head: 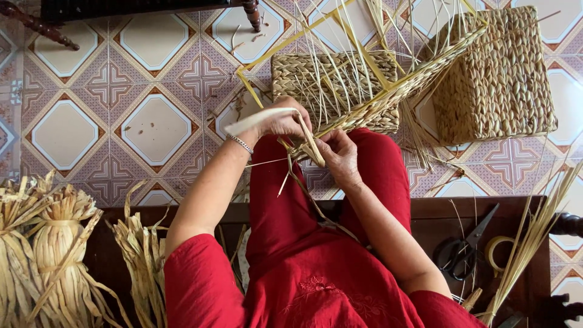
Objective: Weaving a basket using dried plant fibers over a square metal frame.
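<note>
My left hand [280,123] grips a flat pale straw strand [255,121] that sticks out to the left. My right hand [339,155] pinches the same weaving strands at the corner of a half-woven basket frame [395,91] of yellow stakes and plaited straw, resting on my red-trousered knees. Loose thin stakes fan upward from the frame. A silver bracelet [241,144] circles my left wrist.
Two finished woven baskets lie on the tiled floor, one [303,76] behind the frame, one [498,79] at upper right. Bundles of dried straw [54,255] stand at the lower left. Black scissors [464,249] and a tape roll [498,252] rest on the dark wooden bench [437,212].
</note>
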